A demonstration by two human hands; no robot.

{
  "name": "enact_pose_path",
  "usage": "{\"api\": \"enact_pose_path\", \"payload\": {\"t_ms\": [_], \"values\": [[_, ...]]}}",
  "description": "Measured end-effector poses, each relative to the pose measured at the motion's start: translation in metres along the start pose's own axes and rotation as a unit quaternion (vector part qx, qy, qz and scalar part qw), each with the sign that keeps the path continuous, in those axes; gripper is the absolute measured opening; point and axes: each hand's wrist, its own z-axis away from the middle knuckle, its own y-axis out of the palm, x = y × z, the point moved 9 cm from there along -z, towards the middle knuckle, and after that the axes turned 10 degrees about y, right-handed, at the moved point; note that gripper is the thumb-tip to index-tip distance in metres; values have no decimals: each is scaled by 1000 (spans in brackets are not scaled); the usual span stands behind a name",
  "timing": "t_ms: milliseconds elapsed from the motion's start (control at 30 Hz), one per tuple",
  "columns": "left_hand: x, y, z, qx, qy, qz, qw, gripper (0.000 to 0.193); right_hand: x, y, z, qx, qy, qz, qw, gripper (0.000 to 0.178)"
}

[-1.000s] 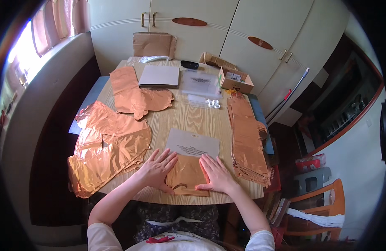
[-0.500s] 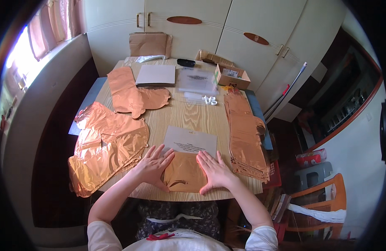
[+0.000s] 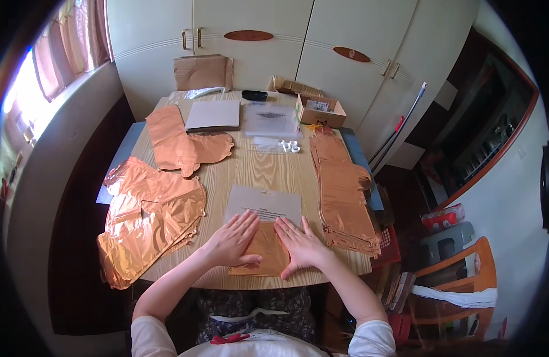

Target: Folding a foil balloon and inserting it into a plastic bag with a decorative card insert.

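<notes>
A folded copper-coloured foil sheet [image 3: 266, 247] lies flat near the table's front edge. My left hand [image 3: 231, 243] rests flat over its left part, fingers stretched out and pointing away from me. On the right edge of the foil lies my right hand [image 3: 300, 244], palm down, with the thumb apart from the other fingers. Just beyond the foil is a pale printed sheet [image 3: 268, 198] with dark lettering; the fingertips of both hands reach its near part. Whether the foil lies on the sheet or only against it, I cannot tell.
Large copper foil shapes [image 3: 161, 202] cover the table's left side, and a stack of long foil pieces [image 3: 340, 196] lies along the right. Farther back are a white board [image 3: 212, 114], clear plastic bags [image 3: 268, 122], small white rolls [image 3: 290, 146] and an open cardboard box [image 3: 322, 110].
My left hand has slid right and inward over the foil, its thumb now across the surface. My right hand stays nearly in place. The whole view has shifted slightly.
</notes>
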Motion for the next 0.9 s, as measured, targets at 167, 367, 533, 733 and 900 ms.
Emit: {"api": "enact_pose_path", "payload": {"t_ms": [167,367,533,733,900], "values": [[-12,14,-25,6,50,12,999,104,-2,-1,-1,12,6,-14,1000,148],[-15,13,-27,-12,63,-21,998,105,-12,-18,16,-145,13,-129,981,105],[-14,15,-26,-3,59,-16,998,107,-14,-33,65,-313,69,-152,935,26],[-13,17,-27,3,57,-6,998,108,-1,-35,73,-314,88,-109,939,18],[-12,17,-26,3,56,-8,998,108,-5,-35,77,-324,93,-110,935,23]]}}
